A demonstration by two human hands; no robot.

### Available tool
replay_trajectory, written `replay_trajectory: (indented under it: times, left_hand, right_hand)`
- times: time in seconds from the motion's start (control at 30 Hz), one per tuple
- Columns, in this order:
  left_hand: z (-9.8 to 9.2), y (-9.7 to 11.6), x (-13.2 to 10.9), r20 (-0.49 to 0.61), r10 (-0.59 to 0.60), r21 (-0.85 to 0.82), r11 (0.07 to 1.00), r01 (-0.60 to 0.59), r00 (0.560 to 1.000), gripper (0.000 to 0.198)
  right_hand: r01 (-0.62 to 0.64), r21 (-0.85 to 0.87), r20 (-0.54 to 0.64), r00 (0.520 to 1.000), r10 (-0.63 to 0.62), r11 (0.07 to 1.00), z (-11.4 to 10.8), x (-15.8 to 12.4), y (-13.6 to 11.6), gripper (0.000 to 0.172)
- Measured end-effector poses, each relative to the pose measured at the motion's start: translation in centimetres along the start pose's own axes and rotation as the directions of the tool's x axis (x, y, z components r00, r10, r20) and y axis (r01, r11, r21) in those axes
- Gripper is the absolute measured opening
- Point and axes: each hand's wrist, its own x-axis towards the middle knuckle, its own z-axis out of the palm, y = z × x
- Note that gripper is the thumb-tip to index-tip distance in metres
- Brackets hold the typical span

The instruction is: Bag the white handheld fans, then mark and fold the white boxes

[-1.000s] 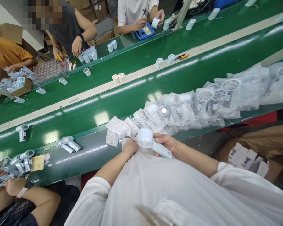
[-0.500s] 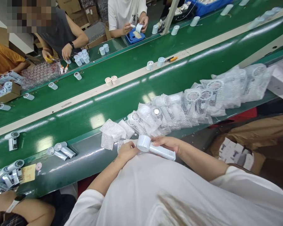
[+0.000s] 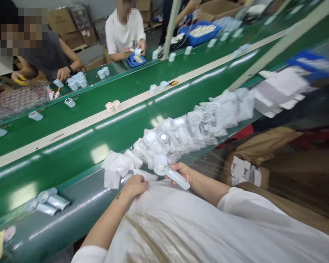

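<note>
My right hand [image 3: 182, 173] is closed around the handle of a light-blue handheld fan [image 3: 175, 178], whose round head points up and left. Close to my shirt, my left hand [image 3: 136, 185] has its fingers curled in; whatever they may hold is hidden. Flat bubble-wrap bags [image 3: 116, 166] lie just beyond it, and a whitish bag [image 3: 146, 174] shows between it and the fan. Past the fan stretches a row of handheld fans in bubble-wrap bags [image 3: 178, 137].
Unwrapped fans [image 3: 53, 201] lie on the ledge at left. A green conveyor belt [image 3: 79, 135] with a pale divider runs across. Co-workers sit opposite, beside small blue cylinders [image 3: 78, 80]. White packaging [image 3: 281, 89] lies at right, above an open carton [image 3: 279, 171].
The view has swung to the right. My left hand has come away from the fan's head, and the fan, still in my right hand, has turned its round face more toward me.
</note>
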Motion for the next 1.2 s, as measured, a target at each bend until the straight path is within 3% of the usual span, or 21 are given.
replay_trajectory:
  times: [0.1,0.23,0.33,0.43,0.5,0.53,0.67,0.77,0.87,0.93,1.03,1.1,1.2]
  left_hand:
    - [-1.1,-0.8,-0.5,0.081,0.104,-0.017,0.994,-0.103,0.991,0.023]
    - [-2.7,-2.0,-1.7,0.111,0.16,-0.006,0.987,-0.16,0.981,0.018]
    - [-3.0,-2.0,-2.4,-0.097,0.163,0.017,0.987,-0.162,0.982,0.02]
    - [-2.6,-1.4,-2.7,-0.387,0.164,-0.09,0.973,-0.215,0.907,0.02]
    - [-2.2,-0.8,-2.8,-0.445,0.192,-0.175,0.939,-0.295,0.875,0.021]
    - [-2.0,-0.6,-2.9,-0.429,0.206,-0.231,0.917,-0.327,0.88,0.021]
    - [-1.2,-0.4,-3.7,-0.316,0.18,-0.496,0.805,-0.324,0.931,0.019]
    - [-0.6,-0.8,-3.9,-0.38,-0.026,-0.701,0.66,-0.27,0.925,0.017]
    - [0.2,-0.8,-3.7,-0.466,-0.265,-0.838,0.439,-0.325,0.844,0.022]
    - [0.5,-0.5,-3.6,-0.51,-0.268,-0.827,0.414,-0.381,0.817,0.021]
    - [0.3,-0.4,-3.8,-0.647,-0.077,-0.629,0.617,-0.473,0.759,0.018]
    - [0.0,-0.8,-4.2,-0.753,0.136,-0.331,0.768,-0.549,0.644,0.015]
    - [-0.1,-2.0,-5.0,-0.807,0.403,0.114,0.823,-0.557,0.431,0.008]
  right_hand:
    - [-0.09,0.085,0.182,0.981,0.073,0.992,0.8,-0.4,-0.6,0.024]
    - [-0.064,0.117,0.331,0.943,0.022,0.991,1.1,-0.3,-0.4,0.043]
    - [-0.067,0.132,0.406,0.914,0.008,0.989,1.7,-0.3,-0.1,0.055]
    - [-0.07,0.132,0.421,0.907,0.008,0.989,2.6,-0.2,-0.2,0.067]
    - [-0.064,0.084,0.413,0.91,0.024,0.994,3.5,0.2,-0.5,0.077]
    - [-0.055,0.049,0.412,0.911,0.03,0.997,3.9,0.3,-0.6,0.08]
    - [0.0,-0.067,0.397,0.917,0.027,0.998,5.6,0.8,-0.9,0.066]
    - [0.022,-0.09,0.287,0.958,0.005,0.996,6.0,0.6,-0.9,0.047]
    - [0.002,-0.086,0.138,0.99,0.01,0.996,6.3,0.4,-0.7,0.041]
    - [-0.014,-0.089,0.078,0.997,0.021,0.996,6.6,0.5,-0.6,0.041]
    - [-0.02,-0.113,0.03,0.999,0.023,0.993,7.6,0.5,-0.3,0.041]
    - [0.003,-0.109,-0.008,1.0,-0.004,0.994,8.2,0.3,-0.3,0.044]
    - [0.082,-0.083,-0.077,0.993,-0.088,0.993,9.0,-0.2,-0.5,0.048]
